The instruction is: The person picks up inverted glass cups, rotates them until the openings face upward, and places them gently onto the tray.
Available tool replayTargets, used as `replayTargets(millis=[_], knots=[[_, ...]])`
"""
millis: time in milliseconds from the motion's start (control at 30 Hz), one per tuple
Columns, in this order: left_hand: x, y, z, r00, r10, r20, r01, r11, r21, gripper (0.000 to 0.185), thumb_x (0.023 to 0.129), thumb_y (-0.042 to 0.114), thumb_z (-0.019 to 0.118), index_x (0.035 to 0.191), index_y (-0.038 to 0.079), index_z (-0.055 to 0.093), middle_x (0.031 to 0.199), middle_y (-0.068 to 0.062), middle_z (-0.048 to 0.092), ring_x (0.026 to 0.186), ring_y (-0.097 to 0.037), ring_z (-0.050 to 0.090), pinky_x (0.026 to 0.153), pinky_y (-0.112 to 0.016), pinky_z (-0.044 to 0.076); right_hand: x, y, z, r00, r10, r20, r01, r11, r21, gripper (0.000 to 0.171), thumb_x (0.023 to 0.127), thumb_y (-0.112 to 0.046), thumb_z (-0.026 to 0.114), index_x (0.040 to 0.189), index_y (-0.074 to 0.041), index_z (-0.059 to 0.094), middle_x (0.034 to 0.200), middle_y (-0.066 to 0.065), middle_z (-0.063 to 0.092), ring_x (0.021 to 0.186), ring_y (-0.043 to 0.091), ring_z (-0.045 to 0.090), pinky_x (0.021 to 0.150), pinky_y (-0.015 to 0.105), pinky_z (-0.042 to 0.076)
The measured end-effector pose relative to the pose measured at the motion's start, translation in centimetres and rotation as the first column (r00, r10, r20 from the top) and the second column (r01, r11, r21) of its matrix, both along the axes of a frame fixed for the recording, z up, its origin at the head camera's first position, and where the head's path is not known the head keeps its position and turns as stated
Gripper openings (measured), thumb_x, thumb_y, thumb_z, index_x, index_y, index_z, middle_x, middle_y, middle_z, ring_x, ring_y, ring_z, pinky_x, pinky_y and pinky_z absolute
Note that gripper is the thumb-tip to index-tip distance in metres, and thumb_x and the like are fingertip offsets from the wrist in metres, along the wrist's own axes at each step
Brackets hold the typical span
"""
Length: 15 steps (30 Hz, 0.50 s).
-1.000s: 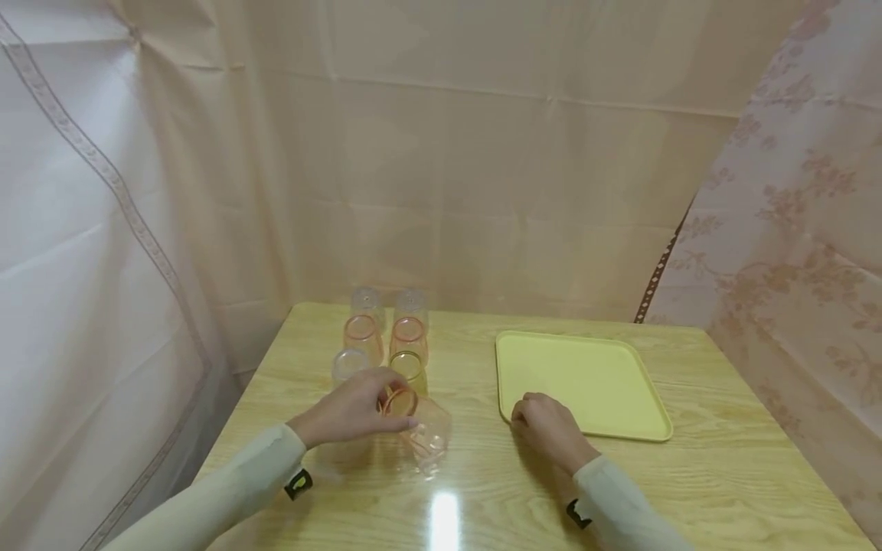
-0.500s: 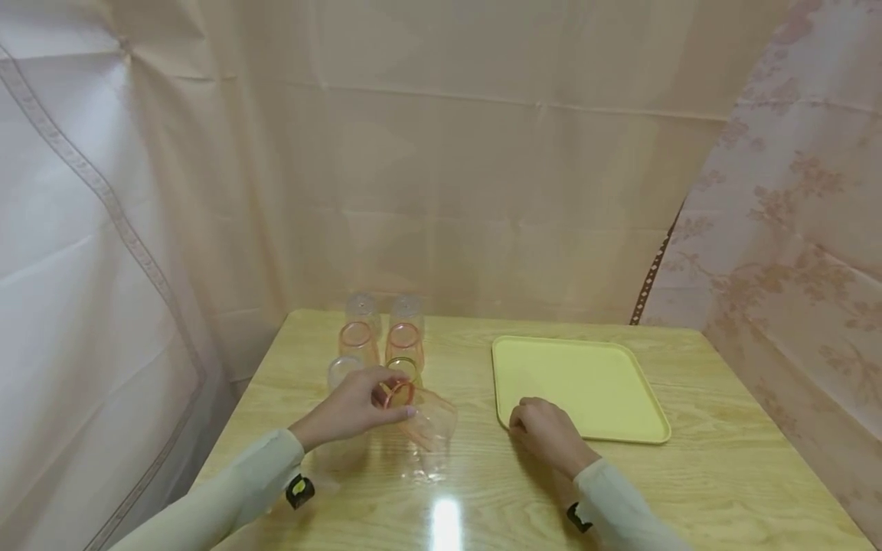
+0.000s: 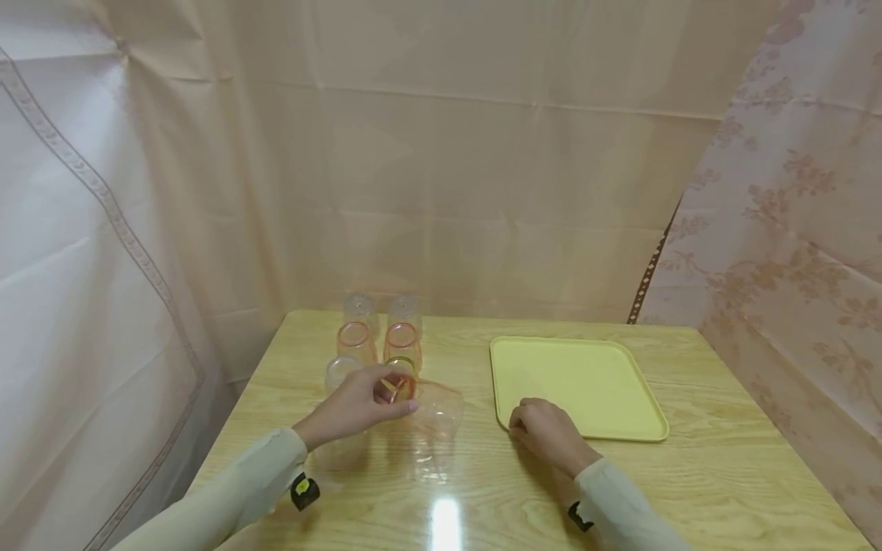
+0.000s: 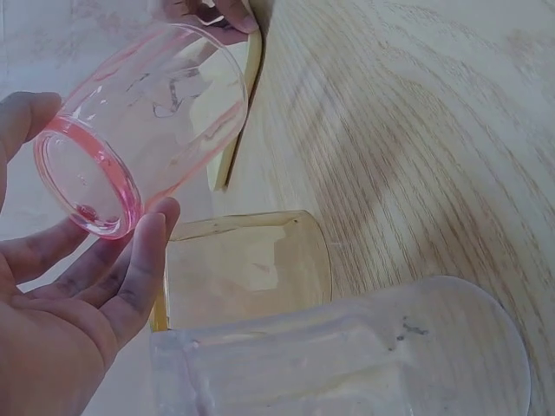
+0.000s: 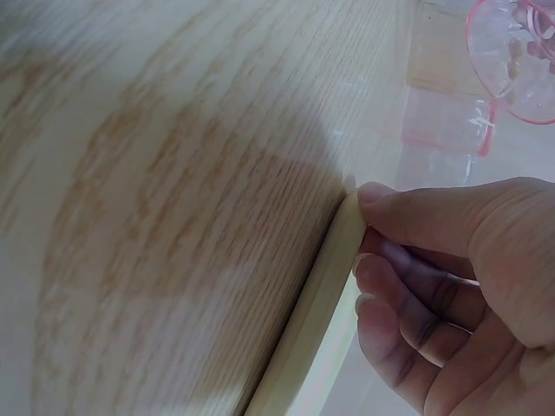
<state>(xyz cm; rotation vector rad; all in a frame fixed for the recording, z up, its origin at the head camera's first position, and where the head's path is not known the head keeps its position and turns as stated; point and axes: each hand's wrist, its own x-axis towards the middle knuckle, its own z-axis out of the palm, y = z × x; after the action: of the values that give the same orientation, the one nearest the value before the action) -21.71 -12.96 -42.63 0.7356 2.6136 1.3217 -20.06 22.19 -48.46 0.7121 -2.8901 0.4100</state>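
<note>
My left hand (image 3: 386, 399) grips a clear cup with a pink rim (image 3: 432, 407) by the rim and holds it tilted on its side above the wooden table (image 3: 723, 474). In the left wrist view the thumb and fingers (image 4: 143, 260) pinch the pink cup (image 4: 152, 130). A yellowish cup (image 4: 247, 264) and a clear cup (image 4: 373, 355) stand just beside it. My right hand (image 3: 521, 418) pinches the near left corner of the yellow tray (image 3: 586, 379). The right wrist view shows its thumb on the tray rim (image 5: 316, 295) and the fingers (image 5: 416, 321) curled below.
Several more cups (image 3: 381, 337), clear and pink-rimmed, stand in two rows at the back left of the table. Curtains (image 3: 482, 153) close in the table at the back and on both sides. The table's left edge (image 3: 237, 413) lies close to my left arm.
My left hand has raised the pink cup a little and swung its base up and to the right. The right hand stays on the tray corner.
</note>
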Motion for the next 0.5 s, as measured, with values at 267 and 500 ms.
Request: replayTargets(millis=[267, 500], knots=[[0.09, 0.45, 0.12, 0.998, 0.042, 0.046, -0.044, 0.999, 0.028, 0.056, 0.087, 0.054, 0.079, 0.131, 0.022, 0.066, 0.108, 0.006, 0.068, 0.092, -0.017, 0.064, 0.074, -0.034, 0.057, 0.08, 0.26, 0.03, 0.999, 0.030, -0.030, -0.030, 1.000, 0.000, 0.012, 0.081, -0.006, 0.086, 0.081, -0.013, 0.076, 0.079, -0.008, 0.063, 0.073, 0.008, 0.059, 0.063, 0.023, 0.051], [0.20, 0.86, 0.14, 0.993, 0.052, 0.105, -0.062, 0.994, 0.093, 0.055, 0.085, 0.051, 0.082, 0.127, 0.020, 0.065, 0.110, 0.004, 0.067, 0.094, -0.019, 0.064, 0.075, -0.034, 0.057, -0.13, 0.17, 0.56, 1.000, 0.017, 0.023, -0.015, 0.997, -0.076, 0.008, 0.084, -0.008, 0.084, 0.087, -0.012, 0.078, 0.079, -0.008, 0.065, 0.070, 0.005, 0.058, 0.061, 0.023, 0.050]])
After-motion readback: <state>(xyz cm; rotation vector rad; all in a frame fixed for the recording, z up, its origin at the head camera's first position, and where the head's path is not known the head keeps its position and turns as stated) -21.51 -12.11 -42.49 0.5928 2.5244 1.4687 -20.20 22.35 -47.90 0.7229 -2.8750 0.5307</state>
